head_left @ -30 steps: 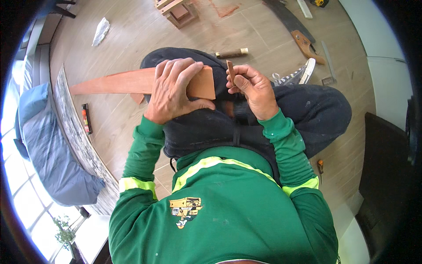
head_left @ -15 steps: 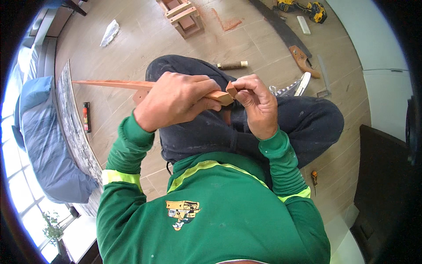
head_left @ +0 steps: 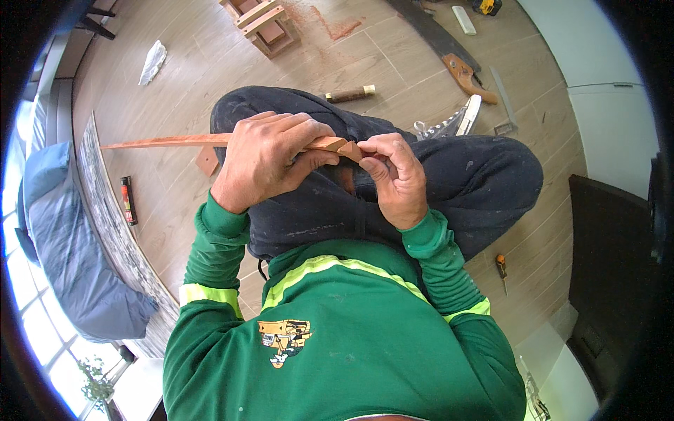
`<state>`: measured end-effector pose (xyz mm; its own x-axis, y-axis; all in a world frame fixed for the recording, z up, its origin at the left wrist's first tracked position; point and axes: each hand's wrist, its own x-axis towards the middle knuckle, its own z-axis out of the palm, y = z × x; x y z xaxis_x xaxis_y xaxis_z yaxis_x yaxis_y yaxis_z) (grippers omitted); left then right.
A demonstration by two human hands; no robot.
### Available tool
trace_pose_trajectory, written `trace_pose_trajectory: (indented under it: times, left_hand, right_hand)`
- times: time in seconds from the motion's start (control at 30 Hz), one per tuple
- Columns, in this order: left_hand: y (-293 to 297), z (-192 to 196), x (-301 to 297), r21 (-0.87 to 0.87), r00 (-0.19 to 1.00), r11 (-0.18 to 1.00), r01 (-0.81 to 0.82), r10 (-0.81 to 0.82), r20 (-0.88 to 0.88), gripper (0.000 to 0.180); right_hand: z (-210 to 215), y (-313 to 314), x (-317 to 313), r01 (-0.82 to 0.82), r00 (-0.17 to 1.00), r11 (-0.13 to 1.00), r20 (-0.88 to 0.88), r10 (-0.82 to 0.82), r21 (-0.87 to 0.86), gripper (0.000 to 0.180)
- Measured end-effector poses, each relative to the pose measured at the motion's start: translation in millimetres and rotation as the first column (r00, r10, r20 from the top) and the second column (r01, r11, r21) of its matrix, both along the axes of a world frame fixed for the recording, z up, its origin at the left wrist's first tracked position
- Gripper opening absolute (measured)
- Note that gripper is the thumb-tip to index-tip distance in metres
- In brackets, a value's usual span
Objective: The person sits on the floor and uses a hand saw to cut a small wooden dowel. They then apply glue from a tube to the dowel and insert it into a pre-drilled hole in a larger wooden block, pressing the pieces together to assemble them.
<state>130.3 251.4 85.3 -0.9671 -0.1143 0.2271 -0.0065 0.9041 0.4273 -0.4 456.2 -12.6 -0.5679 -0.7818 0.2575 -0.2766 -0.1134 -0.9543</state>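
My left hand [head_left: 270,158] is closed around a long, narrow reddish wood strip [head_left: 168,141], which runs out to the left above the floor. Its near end comes out past my thumb over my lap. Between the fingers of my right hand [head_left: 399,172] is a small wood block [head_left: 350,151] with angled faces, pinched against that end of the strip. Whether the two pieces are joined or only touching, I cannot tell. A flat reddish wood piece [head_left: 207,161] lies on the floor beyond my left wrist.
A wooden frame [head_left: 263,28] stands ahead beside reddish sawdust [head_left: 337,29]. A handsaw [head_left: 460,70], a metal square [head_left: 504,105], a round dark stick [head_left: 349,93] and a white bar [head_left: 464,20] lie farther off. A screwdriver [head_left: 501,268] is at right, a dark tube [head_left: 128,200] at left.
My right hand has brought the small block against the strip's end and turned it. Both hands appear slightly farther left, as the whole view has shifted.
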Motion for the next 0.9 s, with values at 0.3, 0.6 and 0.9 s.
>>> trace_pose_trajectory:
  times: [0.3,0.6,0.9]
  left_hand:
    - [4,-5,-3,-0.065,0.999,0.997,-0.043,0.042,-0.018,0.045]
    - [5,-5,-6,-0.078,0.999,0.996,-0.044,0.043,-0.018,0.044]
    - [4,-6,-9,-0.084,0.999,0.996,-0.036,0.036,-0.01,0.043]
  right_hand:
    - [-2,-7,2,0.023,1.0,1.0,-0.017,-0.023,-0.004,0.024]
    - [-4,-9,3,0.036,0.981,0.997,-0.187,-0.047,-0.061,0.036]
    - [-11,-14,6,0.05,0.959,0.985,-0.269,-0.094,-0.166,0.047]
